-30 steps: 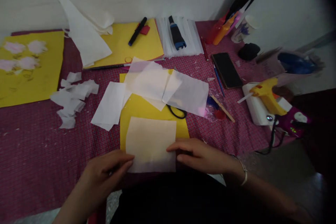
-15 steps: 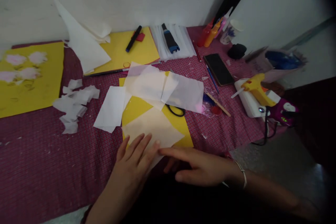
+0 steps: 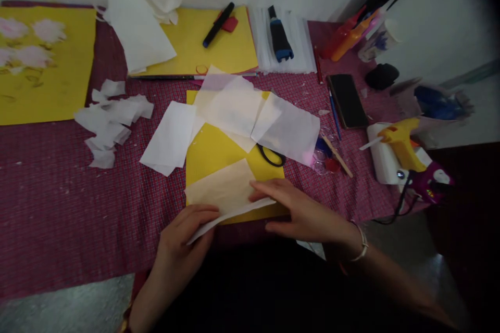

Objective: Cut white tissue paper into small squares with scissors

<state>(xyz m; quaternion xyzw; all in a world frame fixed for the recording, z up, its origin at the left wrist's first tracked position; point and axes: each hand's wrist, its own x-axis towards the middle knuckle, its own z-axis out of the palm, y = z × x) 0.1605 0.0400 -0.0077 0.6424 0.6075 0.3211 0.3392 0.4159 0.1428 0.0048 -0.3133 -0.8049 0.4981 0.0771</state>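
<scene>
A thin whitish sheet of paper (image 3: 222,187) lies on the yellow card (image 3: 205,153) at the table's front edge, its near edge lifted. My left hand (image 3: 187,234) pinches the near left corner, fingers on top and thumb underneath. At the sheet's right side, my right hand (image 3: 300,208) rests its stretched fingertips on the paper, with the thumb held apart below. Behind the hands, more thin white sheets (image 3: 230,109) overlap on the card. A black scissor handle (image 3: 271,156) sticks out from under them.
To the left are torn paper scraps (image 3: 113,114) and a yellow sheet with pink flowers (image 3: 42,83). At the right lie a phone (image 3: 347,101), a wooden stick (image 3: 338,156) and a yellow glue gun (image 3: 404,140). A cutter (image 3: 280,39) and black marker (image 3: 219,25) lie behind.
My left hand has gone from lying flat on the sheet to pinching its near edge, which is raised. My right hand has moved onto the sheet's right side. The camera view has shifted.
</scene>
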